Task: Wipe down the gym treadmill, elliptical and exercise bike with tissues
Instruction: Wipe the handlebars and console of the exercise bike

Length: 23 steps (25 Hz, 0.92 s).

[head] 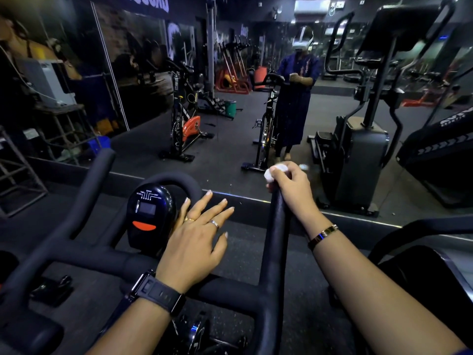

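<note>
Pinched between the curled fingers and thumb of the right hand (pixel 288 187) is a wadded white tissue (pixel 274 172). It is held at the far tip of the right handlebar (pixel 275 252) of the exercise bike (pixel 102 260). The heel of that hand is laid on the bar end, and the tissue sits on top of the tip. A gold bracelet (pixel 323 235) is worn on the right wrist.

The left hand (pixel 197 235) is held flat, palm down, with the fingers spread and straight and nothing gripped. It is placed just right of the black console (pixel 149 216), above the crossbar. Contact with the console or the bar cannot be told. Rings are seen on two fingers, and a black watch (pixel 158 293) is on the left wrist.

The console is mounted in the middle of the handlebars and has a small grey screen and a red button below it.

A wall mirror (pixel 230 155) is seen ahead. Reflected in it are the person standing at the bike and a second red and black bike (pixel 185 124) to the left. An elliptical (pixel 358 160) is seen at the right, near the handlebar tip. The floor is covered in dark matting.
</note>
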Motion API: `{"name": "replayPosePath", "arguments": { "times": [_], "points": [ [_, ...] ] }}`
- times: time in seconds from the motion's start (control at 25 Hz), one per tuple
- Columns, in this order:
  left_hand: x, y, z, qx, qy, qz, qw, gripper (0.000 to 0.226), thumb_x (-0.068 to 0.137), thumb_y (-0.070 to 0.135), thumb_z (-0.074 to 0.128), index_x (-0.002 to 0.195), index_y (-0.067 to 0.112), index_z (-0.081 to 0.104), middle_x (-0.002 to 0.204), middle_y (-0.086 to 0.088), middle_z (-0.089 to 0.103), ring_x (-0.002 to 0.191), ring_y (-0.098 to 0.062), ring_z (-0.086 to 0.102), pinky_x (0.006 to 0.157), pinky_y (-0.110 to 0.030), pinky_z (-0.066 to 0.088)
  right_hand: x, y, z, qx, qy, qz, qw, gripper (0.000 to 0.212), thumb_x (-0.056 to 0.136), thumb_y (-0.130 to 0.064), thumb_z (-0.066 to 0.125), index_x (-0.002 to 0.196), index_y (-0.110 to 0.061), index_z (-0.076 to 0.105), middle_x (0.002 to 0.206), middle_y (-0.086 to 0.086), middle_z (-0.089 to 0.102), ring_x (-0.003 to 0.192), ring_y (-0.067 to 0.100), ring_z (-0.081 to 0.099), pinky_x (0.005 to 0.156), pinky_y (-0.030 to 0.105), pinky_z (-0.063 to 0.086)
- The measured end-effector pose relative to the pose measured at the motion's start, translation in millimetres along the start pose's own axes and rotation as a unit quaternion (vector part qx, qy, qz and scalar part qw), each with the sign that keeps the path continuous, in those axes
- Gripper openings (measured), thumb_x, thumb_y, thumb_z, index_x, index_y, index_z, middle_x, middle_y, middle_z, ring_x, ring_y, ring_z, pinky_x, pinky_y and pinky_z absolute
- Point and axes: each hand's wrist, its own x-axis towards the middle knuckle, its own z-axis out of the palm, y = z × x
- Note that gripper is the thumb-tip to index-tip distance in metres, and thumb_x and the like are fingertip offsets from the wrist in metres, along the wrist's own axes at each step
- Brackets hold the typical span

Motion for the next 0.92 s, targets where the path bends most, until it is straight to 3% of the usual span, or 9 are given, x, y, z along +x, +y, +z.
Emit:
{"name": "replayPosePath", "arguments": {
  "times": [0.16, 0.28, 0.36, 0.48, 0.56, 0.64, 0.76, 0.92],
  "points": [
    [-0.8, 0.0, -0.4, -0.005, -0.001, 0.003, 1.0, 0.054, 0.089, 0.04, 0.039, 0.138, 0.024, 0.055, 0.147, 0.01, 0.048, 0.148, -0.011, 0.017, 0.121, -0.039, 0.003, -13.5, -1.1, -1.5, 0.006, 0.039, -0.123, 0.992, 0.023, 0.092, -0.004, 0.057, 0.072, -0.016, 0.061, 0.067, -0.01, 0.063, 0.07, 0.002, 0.059, 0.076, 0.021, 0.044],
    [-2.7, 0.7, -0.1, -0.008, 0.0, 0.004, 1.0, 0.054, 0.089, 0.04, 0.039, 0.137, 0.024, 0.056, 0.147, 0.01, 0.048, 0.148, -0.01, 0.017, 0.122, -0.037, 0.002, -26.0, 0.4, 0.0, 0.017, 0.14, -0.113, 0.984, 0.018, 0.095, -0.009, 0.056, 0.08, -0.017, 0.06, 0.072, -0.017, 0.061, 0.074, -0.008, 0.057, 0.075, 0.013, 0.04],
    [-1.6, 0.5, 0.3, -0.01, 0.002, 0.001, 1.0, 0.053, 0.089, 0.04, 0.039, 0.137, 0.025, 0.056, 0.147, 0.01, 0.048, 0.148, -0.009, 0.016, 0.122, -0.036, 0.001, -27.0, 3.5, 0.8, 0.013, 0.207, -0.068, 0.976, 0.012, 0.098, -0.016, 0.054, 0.088, -0.018, 0.06, 0.077, -0.021, 0.058, 0.077, -0.005, 0.055, 0.072, 0.012, 0.037],
    [0.5, 1.1, -0.1, -0.014, 0.004, -0.004, 1.0, 0.054, 0.089, 0.04, 0.039, 0.138, 0.025, 0.056, 0.147, 0.01, 0.047, 0.148, -0.008, 0.014, 0.122, -0.037, 0.001, -5.6, 7.8, 0.3, 0.007, 0.123, 0.072, 0.99, 0.024, 0.098, -0.031, 0.048, 0.093, -0.016, 0.066, 0.081, -0.008, 0.066, 0.084, 0.013, 0.062, 0.08, 0.024, 0.045],
    [-0.3, 0.6, -0.5, -0.012, 0.003, -0.005, 1.0, 0.054, 0.089, 0.04, 0.038, 0.138, 0.025, 0.055, 0.148, 0.01, 0.045, 0.148, -0.007, 0.014, 0.122, -0.037, 0.001, 5.1, 2.7, 2.2, 0.051, 0.047, 0.117, 0.991, 0.021, 0.09, -0.032, 0.053, 0.082, -0.019, 0.067, 0.077, 0.002, 0.071, 0.074, 0.018, 0.068, 0.076, 0.037, 0.054],
    [-1.8, 0.1, -0.2, -0.012, 0.003, -0.005, 1.0, 0.055, 0.089, 0.04, 0.038, 0.138, 0.024, 0.054, 0.149, 0.009, 0.045, 0.148, -0.007, 0.013, 0.121, -0.036, 0.001, 4.1, 0.5, 1.3, -0.014, 0.019, 0.023, 0.999, 0.013, 0.088, -0.025, 0.059, 0.076, -0.025, 0.064, 0.075, -0.004, 0.069, 0.072, 0.011, 0.065, 0.075, 0.03, 0.051],
    [-0.7, -0.1, -0.9, -0.014, 0.005, -0.003, 1.0, 0.054, 0.088, 0.04, 0.039, 0.137, 0.023, 0.056, 0.148, 0.008, 0.046, 0.147, -0.008, 0.015, 0.121, -0.034, -0.002, -11.0, 1.7, -2.7, -0.044, 0.032, -0.101, 0.993, 0.023, 0.092, -0.013, 0.059, 0.079, -0.032, 0.06, 0.083, -0.012, 0.066, 0.082, 0.0, 0.06, 0.08, 0.016, 0.045],
    [-0.7, 0.6, -0.8, -0.015, 0.005, 0.001, 1.0, 0.054, 0.088, 0.04, 0.038, 0.136, 0.022, 0.057, 0.147, 0.007, 0.047, 0.147, -0.01, 0.017, 0.121, -0.033, -0.003, -18.7, 11.0, -3.3, -0.01, 0.078, -0.172, 0.982, 0.02, 0.092, -0.006, 0.057, 0.085, -0.024, 0.064, 0.082, -0.018, 0.065, 0.086, -0.002, 0.061, 0.084, 0.018, 0.045]
  ]
}}
